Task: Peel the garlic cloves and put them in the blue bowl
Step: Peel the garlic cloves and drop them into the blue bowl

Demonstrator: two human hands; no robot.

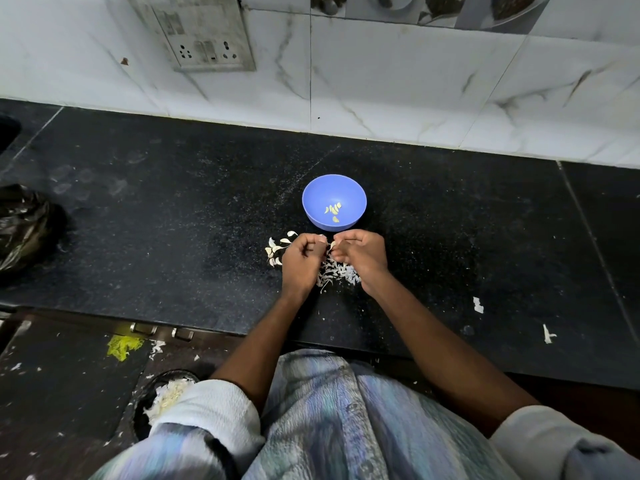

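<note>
A black speckled stone counter [173,209] runs across the view, polished, dusted with pale flecks and faint round smudges toward 10 o'clock. Behind it, at 12 o'clock, rises a wall of white marble-veined tiles [398,74] with a grey switch and socket plate [199,36] set into it. At 9 o'clock a crumpled glossy black plastic bag [24,226] sits at the counter's edge.

Near the middle stands the blue bowl [334,201], round, smooth and matt, with a few peeled garlic cloves [333,210], pale yellow and curved, lying in its bottom. Just at 6 o'clock from the bowl the two hands meet above the counter. The left hand [301,259] and the right hand [362,252] are both curled, fingertips pinching one small garlic clove [331,247] between them; how much skin is on it cannot be told. Under and between the wrists lies a heap of white papery garlic peels [337,273], thin and flaky. At 9 o'clock from the left hand lie unpeeled garlic cloves [277,249], whitish and crescent-shaped. Torn white scraps [478,304] lie at 4 o'clock on the counter
</note>
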